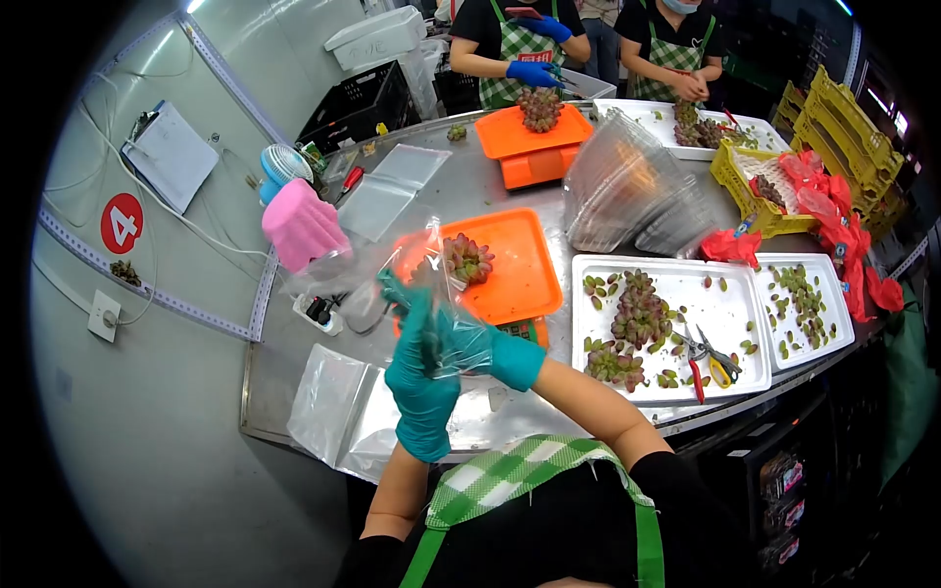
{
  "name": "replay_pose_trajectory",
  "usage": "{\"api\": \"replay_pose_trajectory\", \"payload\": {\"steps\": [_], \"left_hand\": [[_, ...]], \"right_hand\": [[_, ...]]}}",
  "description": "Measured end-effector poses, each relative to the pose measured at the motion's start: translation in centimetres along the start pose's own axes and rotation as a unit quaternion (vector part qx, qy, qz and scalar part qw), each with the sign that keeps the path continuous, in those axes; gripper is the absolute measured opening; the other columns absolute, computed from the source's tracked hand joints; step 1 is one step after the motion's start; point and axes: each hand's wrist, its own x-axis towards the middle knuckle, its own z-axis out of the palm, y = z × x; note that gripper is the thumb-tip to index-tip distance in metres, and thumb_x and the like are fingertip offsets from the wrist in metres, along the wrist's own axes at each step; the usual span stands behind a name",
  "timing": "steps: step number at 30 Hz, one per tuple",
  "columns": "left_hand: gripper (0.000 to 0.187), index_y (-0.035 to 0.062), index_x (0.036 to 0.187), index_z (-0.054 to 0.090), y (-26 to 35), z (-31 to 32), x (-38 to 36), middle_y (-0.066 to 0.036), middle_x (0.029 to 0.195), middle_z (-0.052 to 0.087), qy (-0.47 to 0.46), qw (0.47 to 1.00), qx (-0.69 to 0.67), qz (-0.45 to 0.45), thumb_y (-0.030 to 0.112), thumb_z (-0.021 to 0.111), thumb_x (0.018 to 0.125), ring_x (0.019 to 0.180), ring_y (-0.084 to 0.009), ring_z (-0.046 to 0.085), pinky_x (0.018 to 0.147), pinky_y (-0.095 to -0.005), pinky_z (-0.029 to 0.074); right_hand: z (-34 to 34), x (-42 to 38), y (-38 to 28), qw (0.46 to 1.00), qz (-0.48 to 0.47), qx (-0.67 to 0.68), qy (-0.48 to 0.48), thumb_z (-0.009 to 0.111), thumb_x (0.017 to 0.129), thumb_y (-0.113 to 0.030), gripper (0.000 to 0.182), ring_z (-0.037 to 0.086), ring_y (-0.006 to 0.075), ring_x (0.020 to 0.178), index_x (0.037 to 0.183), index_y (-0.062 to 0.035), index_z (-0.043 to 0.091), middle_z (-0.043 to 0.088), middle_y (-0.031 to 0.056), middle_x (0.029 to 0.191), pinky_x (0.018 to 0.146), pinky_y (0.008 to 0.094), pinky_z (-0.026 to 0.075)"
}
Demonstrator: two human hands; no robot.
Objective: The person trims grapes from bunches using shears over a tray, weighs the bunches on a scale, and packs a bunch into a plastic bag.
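Observation:
Both my hands wear teal gloves and come together over the near side of the orange scale tray (524, 289). A clear plastic bag (428, 245) hangs crumpled between them. My left hand (423, 387) is closed on the bag, its fingers pointing up along the film. My right hand (480, 345) reaches in from the right, partly covered by the film, with its fingers closed around the bag; they are hard to see through the plastic. Just beyond the hands, a bunch of reddish-green grapes (468, 260) lies on the orange tray, partly behind the bag.
To the right, a white tray (588, 377) bears grape bunches, scissors (723, 365) and red-handled snips (696, 377). Stacked clear clamshells (622, 191) stand behind it. Flat bags (328, 407) lie front left, near a pink cloth-like item (302, 220). Two co-workers stand across the table by another orange scale (534, 147).

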Motion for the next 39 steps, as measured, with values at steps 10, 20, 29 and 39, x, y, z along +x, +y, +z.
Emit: {"api": "replay_pose_trajectory", "payload": {"steps": [10,20,29,39], "left_hand": [[0.049,0.0,0.115,0.049,0.7,1.5,-1.7,-0.012,0.109,0.057,-0.064,0.995,-0.024,0.07,-0.013,0.054,0.068,0.092,-0.015,0.058,0.077,-0.0244,0.045],[0.035,0.0016,0.104,0.055,1.6,2.4,-2.4,-0.011,0.093,0.063,-0.112,0.985,-0.054,0.118,-0.006,0.06,0.07,0.075,-0.013,0.061,0.062,-0.0246,0.047],[0.034,0.0012,0.104,0.055,1.3,2.3,-3.1,-0.01,0.096,0.062,-0.119,0.984,-0.036,0.126,-0.007,0.059,0.072,0.069,-0.0094,0.057,0.06,-0.0218,0.044],[0.043,0.0039,0.112,0.052,-0.2,2.0,-3.2,-0.01,0.1,0.062,-0.022,0.995,0.023,0.094,-0.009,0.056,0.071,0.061,-0.0075,0.054,0.058,-0.0186,0.042]], "right_hand": [[-5.1,3.1,-5.5,0.992,0.072,-0.101,-0.018,0.049,0.088,-0.015,0.039,0.054,0.0114,0.084,0.124,-0.0046,0.038,0.054,0.0051,0.107,0.078,0.0254,0.045],[-6.8,5.1,-8.0,0.947,-0.021,0.209,0.244,0.048,0.087,-0.009,0.038,0.05,0.0109,0.096,0.123,-0.0028,0.039,0.051,0.0078,0.115,0.084,0.0233,0.041],[-9.1,5.8,-9.9,0.94,-0.052,0.184,0.284,0.048,0.087,-0.01,0.035,0.049,0.0145,0.099,0.12,-0.003,0.042,0.05,0.0095,0.115,0.087,0.025,0.039],[-8.7,6.8,-9.4,0.936,-0.08,0.144,0.31,0.048,0.086,-0.011,0.032,0.049,0.0185,0.103,0.117,-0.0033,0.046,0.05,0.0113,0.115,0.09,0.027,0.037]]}}
